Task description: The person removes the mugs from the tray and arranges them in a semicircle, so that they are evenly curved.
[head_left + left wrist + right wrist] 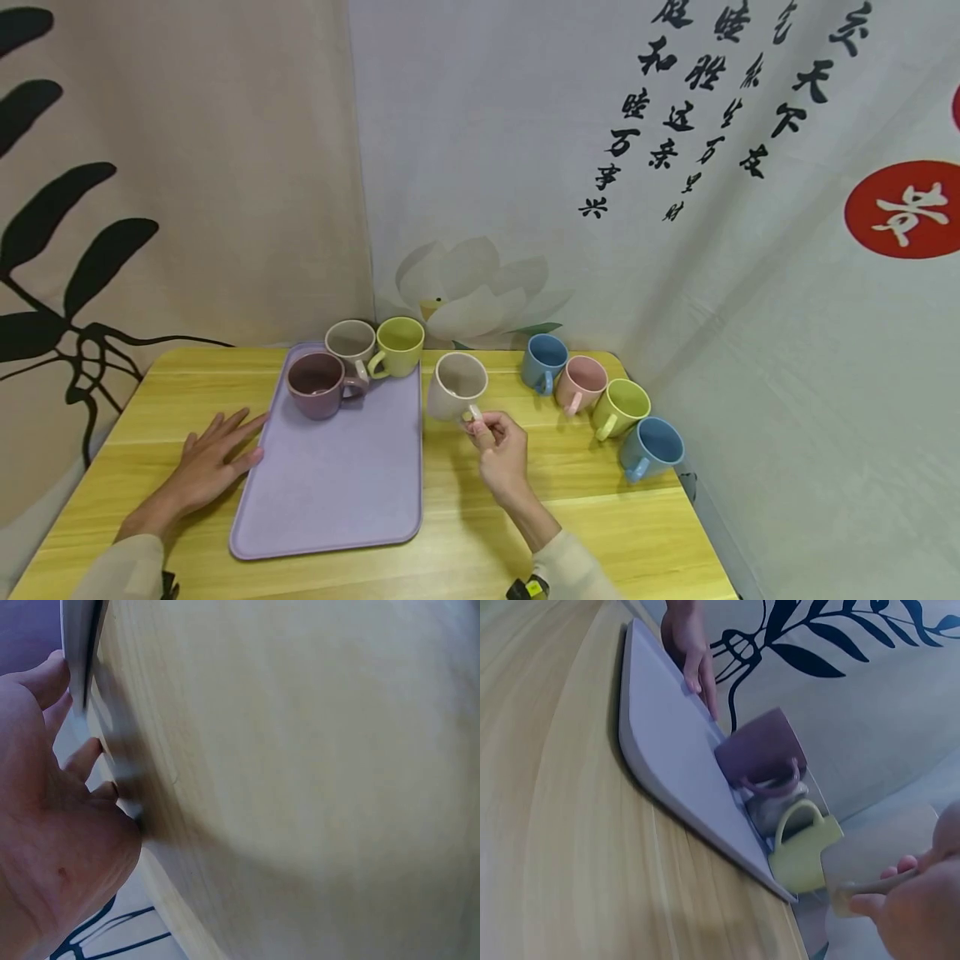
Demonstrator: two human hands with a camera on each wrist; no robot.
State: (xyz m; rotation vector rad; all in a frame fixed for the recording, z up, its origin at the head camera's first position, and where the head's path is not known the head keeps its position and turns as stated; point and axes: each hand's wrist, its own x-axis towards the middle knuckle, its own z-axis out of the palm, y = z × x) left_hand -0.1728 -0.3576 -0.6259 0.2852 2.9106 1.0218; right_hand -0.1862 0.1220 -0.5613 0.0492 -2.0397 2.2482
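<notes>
Mugs: three on tray [330, 492], one [456, 386] held, four beside.

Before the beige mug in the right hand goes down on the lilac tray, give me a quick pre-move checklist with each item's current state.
1. Right hand pinches the beige ceramic mug by its handle: ok.
2. Mug lifted off the yellow wooden table: ok.
3. Left hand flat, fingertips at the flat lilac tray edge, steadying it: ok.
4. Free tray space in front of the purple mug, grey mug and lime mug: ok.
5. Held mug empty: cannot tell.
</notes>
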